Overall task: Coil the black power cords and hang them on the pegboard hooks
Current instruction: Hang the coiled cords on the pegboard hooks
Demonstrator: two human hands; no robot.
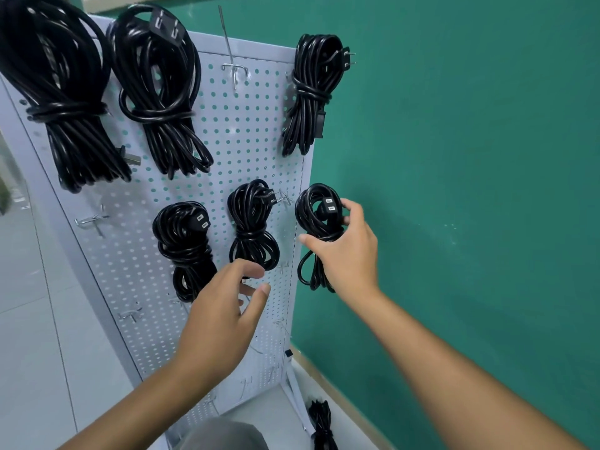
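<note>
A white pegboard (227, 138) stands against a green wall. Several coiled black power cords hang on its hooks, among them a middle-row coil (251, 222) and another to its left (181, 241). My right hand (345, 251) grips a coiled black cord (316, 216) at its wrapped waist, at the board's right edge, close to a hook (285, 198). Its plug end faces me. My left hand (227, 306) hovers in front of the board below the middle coil, fingers loosely spread, holding nothing.
Empty metal hooks stick out at the top middle (234, 71), at the left (94, 220) and lower down (131, 315). Another black cord (321, 423) lies on the floor at the board's foot. A grey tiled floor lies to the left.
</note>
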